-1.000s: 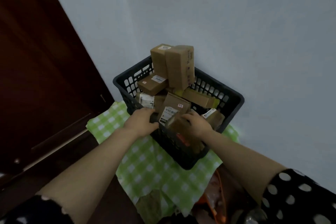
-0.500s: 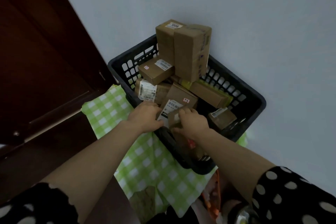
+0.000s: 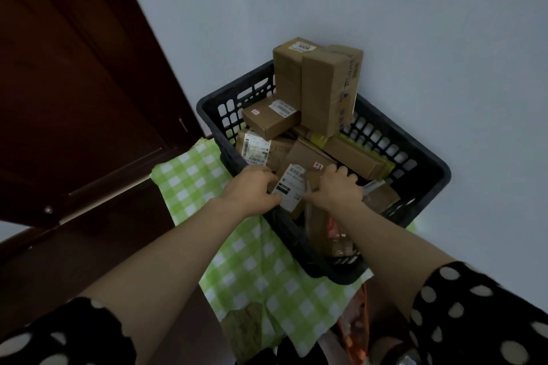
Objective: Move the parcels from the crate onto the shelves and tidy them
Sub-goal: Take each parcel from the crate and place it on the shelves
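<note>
The labelled parcel (image 3: 298,170), a brown cardboard box with a white shipping label and a small red-edged sticker, lies tilted in the near corner of the black plastic crate (image 3: 296,246), on top of other boxes. The left hand (image 3: 250,191) grips its left edge, fingers (image 3: 267,173) curled round the side beside the label. The right hand (image 3: 336,191) holds the opposite side, its fingers (image 3: 341,171) bent over the upper right edge.

Behind it, a box with a large white label (image 3: 255,148) lies against the crate's left wall, and a flat box (image 3: 268,120) rests on top of that one. Two tall boxes stand upright at the back, touching each other: one marked "1006" (image 3: 287,74) on the left and a taped carton (image 3: 329,92) on the right, both rising well above the rim. A long box with yellow-green tape (image 3: 353,154) lies at a slant beneath the carton, and a small box (image 3: 382,195) sits by the right wall, just beyond the right hand.

The crate stands on a green and white checked cloth (image 3: 189,175), its far corner near the pale wall (image 3: 415,24). A dark brown door (image 3: 74,83) fills the left side. Black polka-dot sleeves (image 3: 489,320) cover both upper arms.
</note>
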Tool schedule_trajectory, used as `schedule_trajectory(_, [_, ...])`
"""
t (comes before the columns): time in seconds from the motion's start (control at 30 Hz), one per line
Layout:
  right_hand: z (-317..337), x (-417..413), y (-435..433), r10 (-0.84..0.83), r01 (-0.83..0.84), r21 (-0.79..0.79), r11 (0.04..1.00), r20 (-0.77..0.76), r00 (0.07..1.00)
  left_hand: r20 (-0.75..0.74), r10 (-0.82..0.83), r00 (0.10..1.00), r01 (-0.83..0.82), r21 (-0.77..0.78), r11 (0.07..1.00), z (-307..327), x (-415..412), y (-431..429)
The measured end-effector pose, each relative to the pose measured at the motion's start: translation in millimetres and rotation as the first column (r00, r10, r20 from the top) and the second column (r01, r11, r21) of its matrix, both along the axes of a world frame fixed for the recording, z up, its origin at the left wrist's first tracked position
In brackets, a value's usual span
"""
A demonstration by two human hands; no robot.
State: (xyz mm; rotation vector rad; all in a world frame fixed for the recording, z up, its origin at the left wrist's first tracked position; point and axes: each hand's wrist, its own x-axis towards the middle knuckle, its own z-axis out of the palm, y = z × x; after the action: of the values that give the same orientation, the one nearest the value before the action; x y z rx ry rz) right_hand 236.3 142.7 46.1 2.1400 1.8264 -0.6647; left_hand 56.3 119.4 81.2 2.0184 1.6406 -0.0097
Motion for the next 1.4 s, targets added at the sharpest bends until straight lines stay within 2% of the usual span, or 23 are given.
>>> schedule_trajectory(0.1, [28,17,6,-0.072,0.094,0.108,0.99,-0.189,0.979,0.201,0.253,0.946,-0.262,0.017,0.965,14,1,-3])
schedule_trajectory(0.17, [56,28,10,-0.147,0.236,0.173,0.956,-0.411,0.9,0.29,0.425,0.857,-0.426,-0.063,0.902,29,2,-5])
schedule_trajectory(0.2, [72,32,12,-0.185,0.332,0.183,0.925,-0.548,0.816,0.318,0.485,0.815,-0.48,-0.099,0.872,36,2,-4])
schedule_trajectory(0.27, [106,35,15,-0.194,0.489,0.148,0.86,-0.792,0.579,0.431,0.587,0.685,-0.568,-0.19,0.801,54,2,0])
schedule_trajectory(0.33, [136,31,14,-0.153,0.535,0.066,0.842,-0.922,0.355,0.584,0.658,0.475,-0.592,-0.342,0.73,77,1,2])
schedule_trajectory(0.4, [157,22,11,-0.128,0.53,-0.009,0.848,-0.974,0.188,0.643,0.72,0.26,-0.533,-0.526,0.663,103,-1,-1])
schedule_trajectory(0.47, [173,9,10,-0.134,0.509,-0.089,0.856,-0.99,0.051,0.642,0.755,0.132,-0.442,-0.644,0.625,122,-8,-6])
schedule_trajectory(0.57, [191,-7,7,-0.122,0.448,-0.148,0.882,-0.989,-0.087,0.699,0.715,0.024,-0.374,-0.657,0.655,139,-26,-13])
schedule_trajectory(0.67, [202,-20,10,-0.082,0.338,-0.148,0.929,-0.976,-0.202,0.749,0.662,-0.012,-0.408,-0.608,0.681,150,-44,-21])
schedule_trajectory(0.73, [205,-32,13,-0.119,0.255,-0.164,0.953,-0.976,-0.181,0.782,0.619,-0.075,-0.428,-0.586,0.688,156,-56,-25])
schedule_trajectory(0.83, [207,-55,9,-0.188,0.142,-0.193,0.971,-0.981,-0.05,0.814,0.541,-0.212,-0.436,-0.574,0.693,167,-72,-31])
schedule_trajectory(0.9, [207,-75,5,-0.25,0.069,-0.253,0.965,-0.967,-0.052,0.827,0.506,-0.245,-0.439,-0.56,0.702,173,-79,-35])
schedule_trajectory(0.97, [210,-95,1,-0.254,0.01,-0.256,0.967,-0.964,-0.078,0.839,0.49,-0.236,-0.458,-0.541,0.706,178,-84,-40])
schedule_trajectory(1.13, [226,-124,-3,-0.125,0.062,-0.135,0.989,-0.98,-0.154,0.876,0.43,-0.216,-0.535,-0.475,0.699,195,-109,-60])
schedule_trajectory(1.4, [236,-153,-6,-0.112,-0.015,-0.111,0.994,-0.977,-0.182,0.884,0.433,-0.175,-0.625,-0.439,0.645,208,-148,-78])
